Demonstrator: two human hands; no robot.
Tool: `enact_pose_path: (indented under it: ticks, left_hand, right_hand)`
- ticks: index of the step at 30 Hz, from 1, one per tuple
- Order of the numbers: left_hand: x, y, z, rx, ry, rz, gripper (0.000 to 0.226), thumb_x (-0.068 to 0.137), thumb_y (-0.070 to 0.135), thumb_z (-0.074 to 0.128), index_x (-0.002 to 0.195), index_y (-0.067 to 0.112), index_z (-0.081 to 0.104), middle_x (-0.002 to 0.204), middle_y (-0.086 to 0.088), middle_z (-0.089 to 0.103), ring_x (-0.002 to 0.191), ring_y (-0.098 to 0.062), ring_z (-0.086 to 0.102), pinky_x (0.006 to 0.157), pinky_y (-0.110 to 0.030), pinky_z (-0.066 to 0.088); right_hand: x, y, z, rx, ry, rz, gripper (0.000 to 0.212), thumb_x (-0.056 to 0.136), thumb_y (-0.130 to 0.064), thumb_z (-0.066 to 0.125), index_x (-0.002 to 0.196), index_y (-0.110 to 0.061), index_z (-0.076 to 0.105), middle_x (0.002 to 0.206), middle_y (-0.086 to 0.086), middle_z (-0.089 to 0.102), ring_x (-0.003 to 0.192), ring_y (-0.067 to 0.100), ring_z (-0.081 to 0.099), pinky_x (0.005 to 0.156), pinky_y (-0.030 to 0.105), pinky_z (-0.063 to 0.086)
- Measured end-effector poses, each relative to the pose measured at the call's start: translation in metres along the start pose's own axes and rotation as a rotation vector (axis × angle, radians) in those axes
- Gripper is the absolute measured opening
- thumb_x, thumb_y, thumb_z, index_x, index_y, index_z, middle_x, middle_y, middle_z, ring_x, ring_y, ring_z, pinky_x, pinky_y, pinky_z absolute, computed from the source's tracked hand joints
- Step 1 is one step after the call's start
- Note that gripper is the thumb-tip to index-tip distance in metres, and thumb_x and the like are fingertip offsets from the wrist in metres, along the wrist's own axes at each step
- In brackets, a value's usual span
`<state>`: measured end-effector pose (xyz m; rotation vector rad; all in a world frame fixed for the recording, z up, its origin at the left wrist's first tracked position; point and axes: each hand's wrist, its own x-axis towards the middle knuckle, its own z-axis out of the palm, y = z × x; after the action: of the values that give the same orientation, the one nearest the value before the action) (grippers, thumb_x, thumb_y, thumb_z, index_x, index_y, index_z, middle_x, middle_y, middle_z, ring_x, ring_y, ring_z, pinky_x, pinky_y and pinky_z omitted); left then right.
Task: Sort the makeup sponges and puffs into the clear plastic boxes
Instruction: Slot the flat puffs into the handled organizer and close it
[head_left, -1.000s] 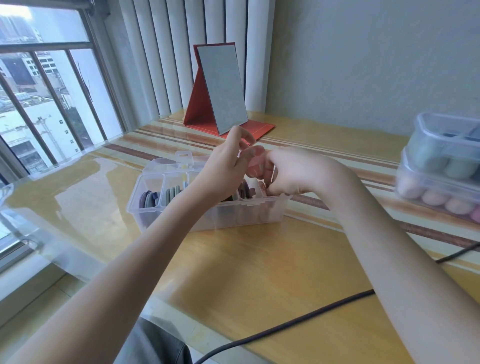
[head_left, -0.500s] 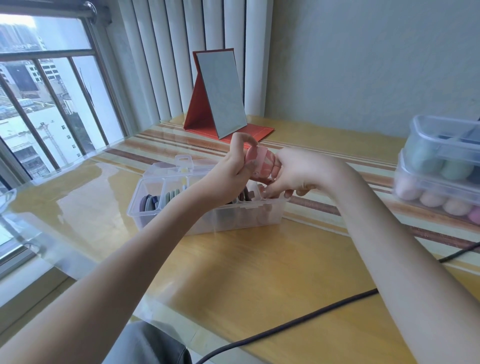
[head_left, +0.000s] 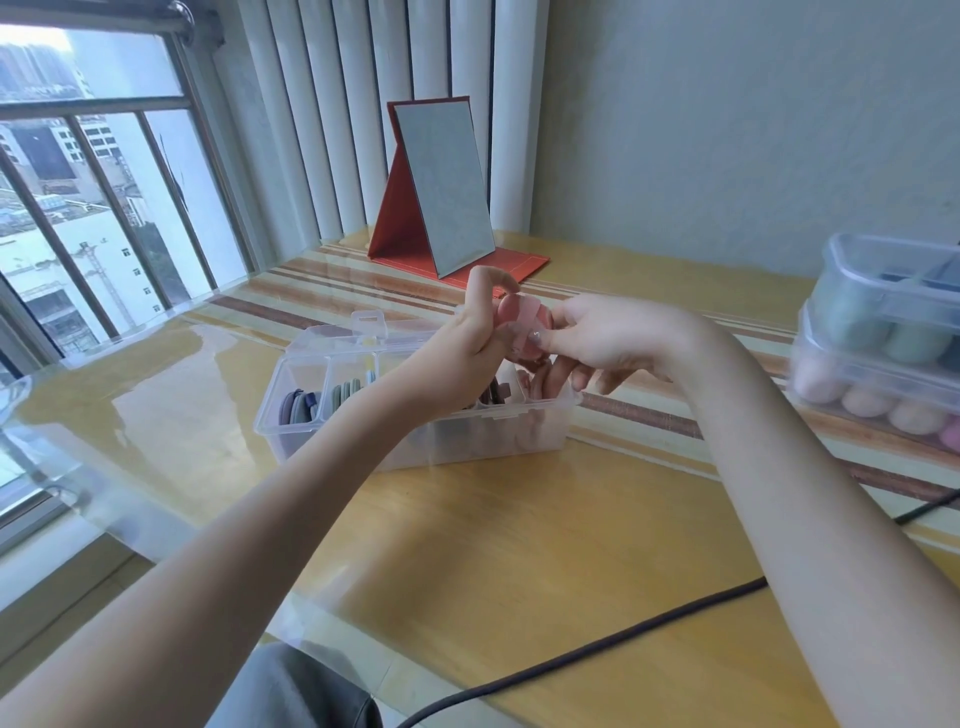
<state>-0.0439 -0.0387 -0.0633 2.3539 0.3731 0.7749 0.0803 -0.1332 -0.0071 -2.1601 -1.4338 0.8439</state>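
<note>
A pink puff (head_left: 523, 318) with a ribbon band is held above an open clear plastic box (head_left: 306, 379). My left hand (head_left: 470, 338) grips its left side, thumb arched over the top. My right hand (head_left: 597, 338) pinches its right edge with thumb and forefinger, the other fingers hanging down into the box. The box has dividers; dark purple-grey puffs (head_left: 296, 408) stand on edge in the left compartment, grey-green puffs (head_left: 345, 393) in the one beside it. My arms hide the right compartments.
Two stacked clear boxes (head_left: 852, 384) at the right edge hold green sponges above and pink ones below. A red folding mirror (head_left: 441, 187) stands at the back. A black cable (head_left: 597, 652) crosses the near table. Window and blinds lie left.
The pink puff has come up out of the box between both hands and now sits higher, more exposed. My right hand has shifted from a closed fist to a pinch on its edge.
</note>
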Motion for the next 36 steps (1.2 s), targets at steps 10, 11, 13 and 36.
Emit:
enact_pose_path:
  ticks: [10,11,13,36]
  left_hand:
    - [0.000,0.005,-0.002,-0.194,-0.056,-0.011,0.017,0.101,0.010,0.036,0.116,0.013,0.026,0.101,-0.010,0.060,0.089,-0.015,0.063,0.092,-0.036,0.052]
    - [0.000,0.005,-0.001,-0.193,-0.063,-0.021,0.017,0.102,0.012,0.036,0.115,0.013,0.026,0.098,-0.007,0.060,0.089,-0.017,0.063,0.092,-0.039,0.052]
    - [0.000,0.004,-0.001,-0.196,-0.074,-0.042,0.020,0.102,0.016,0.039,0.115,0.012,0.025,0.094,-0.005,0.061,0.088,-0.022,0.063,0.090,-0.043,0.052]
    - [-0.001,0.005,-0.001,-0.052,0.026,-0.122,0.042,0.084,0.006,0.059,0.119,0.017,0.038,0.111,-0.003,0.047,0.092,-0.011,0.062,0.069,-0.016,0.048]
  right_hand:
    - [-0.004,-0.003,0.000,0.032,0.049,0.032,0.006,0.101,-0.020,0.039,0.104,-0.017,0.043,0.099,0.016,0.073,0.052,0.011,0.053,0.038,0.015,0.037]
    - [-0.004,-0.003,0.000,0.047,0.048,0.033,0.005,0.100,-0.018,0.040,0.099,-0.016,0.045,0.098,0.017,0.073,0.051,0.012,0.052,0.038,0.015,0.038]
    - [-0.004,-0.005,0.001,0.050,0.060,0.038,0.011,0.097,-0.017,0.042,0.089,-0.015,0.050,0.095,0.018,0.073,0.053,0.015,0.053,0.038,0.015,0.040]
    - [-0.014,-0.014,0.008,-0.518,0.075,0.086,0.033,0.092,-0.034,0.059,0.070,-0.011,0.048,0.060,0.001,0.042,0.047,0.017,0.038,0.047,0.024,0.031]
